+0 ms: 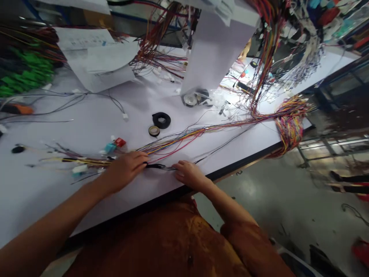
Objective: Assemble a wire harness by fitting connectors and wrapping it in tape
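A long bundle of coloured wires (184, 136) runs across the white table. My left hand (123, 169) is closed around its left part, near a red connector (120, 142) and a light-blue connector (110, 147). From its fingers a black-covered strand (155, 166) stretches to my right hand (189, 174), which pinches thin dark wires close to the table's front edge. Loose wire ends (69, 159) fan out left of my left hand. Just beyond the bundle lie a roll of black tape (162, 120) and a smaller tape roll (154, 131).
A thick coil of wires (291, 123) hangs over the table's right end. Paper sheets (98, 57) and a white upright panel (216, 50) stand behind. Green pieces (25, 71) and an orange-handled tool (20, 109) are at the left. Clear tape rolls (191, 99) sit by the panel.
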### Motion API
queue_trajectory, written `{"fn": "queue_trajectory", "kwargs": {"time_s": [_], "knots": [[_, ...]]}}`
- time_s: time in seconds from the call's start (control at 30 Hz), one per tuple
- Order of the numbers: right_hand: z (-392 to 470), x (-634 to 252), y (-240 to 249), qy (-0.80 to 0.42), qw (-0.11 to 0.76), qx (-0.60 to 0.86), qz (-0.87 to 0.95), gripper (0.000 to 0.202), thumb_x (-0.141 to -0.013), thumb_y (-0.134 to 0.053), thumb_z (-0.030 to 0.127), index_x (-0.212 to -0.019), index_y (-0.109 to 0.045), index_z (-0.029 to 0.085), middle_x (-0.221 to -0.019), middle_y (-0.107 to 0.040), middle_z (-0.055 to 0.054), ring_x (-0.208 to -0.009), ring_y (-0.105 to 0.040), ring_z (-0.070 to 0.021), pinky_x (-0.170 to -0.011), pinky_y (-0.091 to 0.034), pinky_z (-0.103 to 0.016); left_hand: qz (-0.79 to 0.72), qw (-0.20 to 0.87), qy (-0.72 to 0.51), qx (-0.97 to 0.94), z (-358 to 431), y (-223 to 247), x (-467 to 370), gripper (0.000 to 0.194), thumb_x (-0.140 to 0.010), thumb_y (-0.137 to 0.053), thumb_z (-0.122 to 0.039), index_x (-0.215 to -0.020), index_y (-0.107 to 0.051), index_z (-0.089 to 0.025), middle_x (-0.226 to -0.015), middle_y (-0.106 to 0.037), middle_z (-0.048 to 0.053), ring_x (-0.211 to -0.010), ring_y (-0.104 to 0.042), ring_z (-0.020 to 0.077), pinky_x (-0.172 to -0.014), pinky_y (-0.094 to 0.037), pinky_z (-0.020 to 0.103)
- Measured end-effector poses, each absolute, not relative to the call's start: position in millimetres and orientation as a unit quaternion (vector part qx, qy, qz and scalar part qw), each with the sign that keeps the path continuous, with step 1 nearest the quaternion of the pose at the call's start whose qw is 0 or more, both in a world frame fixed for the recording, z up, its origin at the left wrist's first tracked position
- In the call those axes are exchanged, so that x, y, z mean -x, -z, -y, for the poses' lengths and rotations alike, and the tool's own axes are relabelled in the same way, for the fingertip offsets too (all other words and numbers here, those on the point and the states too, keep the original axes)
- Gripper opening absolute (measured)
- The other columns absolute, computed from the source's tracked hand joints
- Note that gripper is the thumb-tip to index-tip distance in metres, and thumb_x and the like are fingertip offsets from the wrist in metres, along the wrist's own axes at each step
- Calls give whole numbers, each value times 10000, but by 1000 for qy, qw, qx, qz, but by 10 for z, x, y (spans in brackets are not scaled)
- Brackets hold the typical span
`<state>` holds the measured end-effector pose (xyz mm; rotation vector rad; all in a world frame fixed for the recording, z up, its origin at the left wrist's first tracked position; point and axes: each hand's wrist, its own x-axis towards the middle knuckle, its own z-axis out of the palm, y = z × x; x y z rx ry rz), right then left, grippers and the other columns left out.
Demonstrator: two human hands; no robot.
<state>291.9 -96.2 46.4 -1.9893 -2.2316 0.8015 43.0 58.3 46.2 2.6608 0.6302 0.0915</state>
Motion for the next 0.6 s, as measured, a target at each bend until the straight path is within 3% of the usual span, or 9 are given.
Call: {"fn": "queue_trajectory", "kwargs": {"time_s": [0.07,0.2,0.27,0.33,0.5,0.6], "knots": [[843,-2658,-468,-254,7,638,727,340,-951,-520,330,-1259,-571,196,-1060,-666,-102,-981,-628,-226,-787,-472,-311,-242,200,-2,-950,-558,-406,-506,255,-945,-452,-270,-1063,-667,-198,-1179,-666,98,-1103,-613,250,-979,-468,415],[761,-2379,-473,-299,-6,593,748,298,-989,-458,359,-1194,-623,218,-1023,-694,-84,-861,-658,-206,-692,-455,-290,-332,80,23,-940,-725,-323,-549,282,-869,-526,-157,-1122,-649,-174,-1372,-567,156,-1158,-584,329,-894,-478,483],[800,-2369,-458,-343,13,548,763,281,-991,-468,334,-1162,-658,217,-1021,-712,-70,-864,-661,-181,-719,-446,-268,-350,54,43,-934,-882,-345,-577,347,-849,-496,-81,-1160,-635,-145,-1417,-535,165,-1122,-605,316,-838,-482,447],[863,-2397,-432,-382,40,509,770,275,-987,-482,295,-1161,-676,206,-1029,-725,-63,-878,-659,-160,-754,-440,-248,-365,41,52,-929,-1058,-401,-639,348,-859,-448,-41,-1133,-652,-113,-1342,-593,159,-1059,-626,285,-815,-463,410],[1015,-2450,-369,-439,62,459,770,245,-968,-525,281,-1093,-715,191,-995,-738,-53,-854,-655,-148,-744,-434,-229,-379,-10,-24,-925,-1572,-536,-771,310,-955,-388,-77,-1078,-667,-23,-1273,-635,158,-1178,-548,248,-951,-359,418],[1061,-2461,-377,-455,46,441,772,214,-952,-553,272,-1054,-725,196,-954,-736,-46,-842,-645,-149,-736,-433,-231,-354,3,-35,-935,-1868,-589,-740,418,-1020,-289,-195,-1104,-631,31,-1295,-611,149,-1212,-521,231,-990,-330,417]]}}
